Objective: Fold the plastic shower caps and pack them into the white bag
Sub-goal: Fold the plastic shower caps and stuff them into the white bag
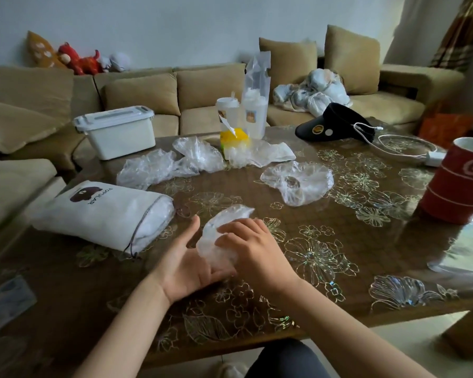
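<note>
Clear plastic: one crumpled shower cap (224,222) rests on the upturned left hand (186,266), whose fingers lie straight beneath it, thumb raised. The right hand (254,249) curls its fingers over the cap, gripping it. Left of the thumb lies one stuffed white bag (101,214). Beyond the fingertips, four loose caps (298,181) lie on the table (339,241).

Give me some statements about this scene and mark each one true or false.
1. A crumpled clear plastic shower cap sits between the left hand and the right hand. True.
2. The white drawstring fabric bag stands upright. False: it lies on its side.
3. The red ceramic mug stands on the brown flowered table. True.
4. The black sun visor lies inside the bag. False: it lies on the table.
</note>
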Tool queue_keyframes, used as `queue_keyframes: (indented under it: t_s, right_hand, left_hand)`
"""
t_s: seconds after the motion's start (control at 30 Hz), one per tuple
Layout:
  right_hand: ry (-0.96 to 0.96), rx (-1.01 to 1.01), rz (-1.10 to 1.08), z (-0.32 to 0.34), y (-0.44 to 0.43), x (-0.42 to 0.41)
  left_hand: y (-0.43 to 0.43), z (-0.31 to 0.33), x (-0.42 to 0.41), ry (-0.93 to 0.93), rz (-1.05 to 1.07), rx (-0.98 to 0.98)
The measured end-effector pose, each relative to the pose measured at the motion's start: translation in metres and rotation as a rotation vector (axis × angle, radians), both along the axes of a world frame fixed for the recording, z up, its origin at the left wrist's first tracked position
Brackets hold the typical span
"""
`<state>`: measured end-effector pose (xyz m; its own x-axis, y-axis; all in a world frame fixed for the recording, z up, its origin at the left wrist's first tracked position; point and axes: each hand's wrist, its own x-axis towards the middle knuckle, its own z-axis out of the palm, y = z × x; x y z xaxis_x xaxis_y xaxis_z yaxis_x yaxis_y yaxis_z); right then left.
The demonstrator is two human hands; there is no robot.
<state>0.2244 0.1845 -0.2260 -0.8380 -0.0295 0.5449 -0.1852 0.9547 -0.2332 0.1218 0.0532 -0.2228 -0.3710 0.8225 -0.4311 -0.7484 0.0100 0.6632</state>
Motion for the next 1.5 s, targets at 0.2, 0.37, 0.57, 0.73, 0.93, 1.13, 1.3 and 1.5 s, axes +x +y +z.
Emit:
queue_keyframes:
  t_s: [0.2,0.37,0.57,0.73,0.93,1.13,1.3,1.5]
  right_hand:
    - [-0.158,-0.022,-0.003,-0.004,0.003,0.006]
    - [-0.268,-0.291,0.015,0.007,0.003,0.007]
    - [-0.427,-0.759,-0.022,0.013,0.000,0.002]
    - [-0.374,-0.780,-0.118,0.014,-0.008,-0.008]
    - [-0.345,-0.740,-0.186,0.010,-0.007,-0.004]
    - [-0.110,-0.831,-0.371,0.000,-0.012,-0.007]
    - [-0.260,-1.381,-0.285,0.003,-0.011,-0.008]
    - [-0.179,-1.288,-0.269,0.008,-0.004,-0.001]
  left_hand:
    - [0.011,-0.012,0.008,-0.073,0.124,0.111]
    - [0.015,-0.023,0.016,-0.073,0.129,0.260]
    - [0.008,-0.036,0.010,-0.058,0.245,0.322]
    - [0.005,-0.032,0.013,0.139,0.243,0.290]
    - [0.010,-0.029,0.020,0.220,0.228,0.241]
    - [0.013,-0.025,0.024,0.069,0.364,0.217]
    - [0.008,-0.019,0.027,-0.002,0.377,0.265]
    - [0.007,-0.022,0.026,0.040,0.335,0.275]
